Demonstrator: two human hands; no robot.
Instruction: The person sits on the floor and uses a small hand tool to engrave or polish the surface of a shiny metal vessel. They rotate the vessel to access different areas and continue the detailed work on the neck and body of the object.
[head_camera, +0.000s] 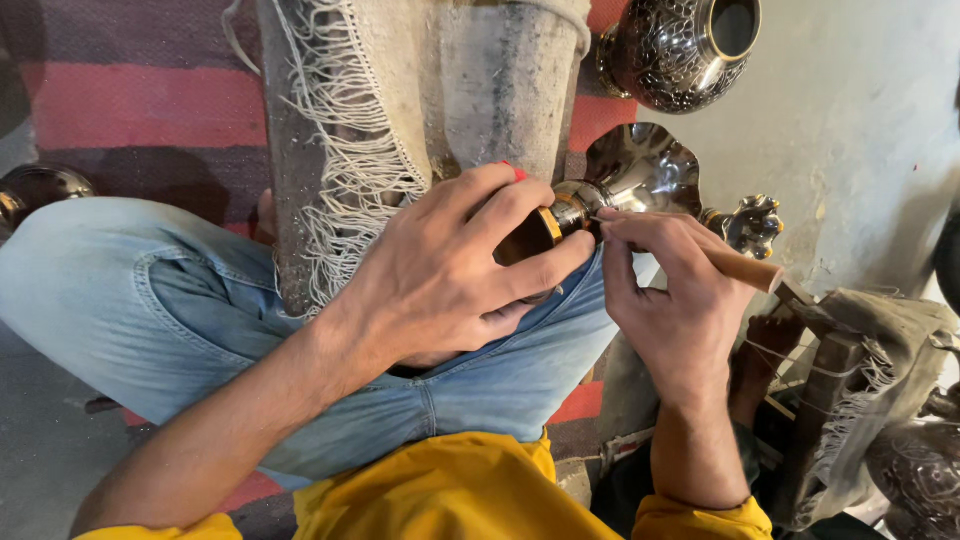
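Note:
My left hand (450, 265) wraps around a small brass vessel (560, 215) with a dark body and a shiny flared mouth (640, 165), pressing it against a padded post. My right hand (665, 300) grips a wooden-handled engraving tool (745, 268), its tip touching the vessel's neck just below the flared mouth. Much of the vessel's body is hidden under my left fingers. My legs in blue jeans (180, 300) lie crossed beneath both hands.
A fringed grey cloth (350, 130) drapes over the post. An engraved dark metal vase (680, 50) stands at the top right, a small brass ornament (752, 222) beside the wall. More metalware and cloth-wrapped wood (850, 380) sit at the right. A red striped rug (140, 100) lies behind.

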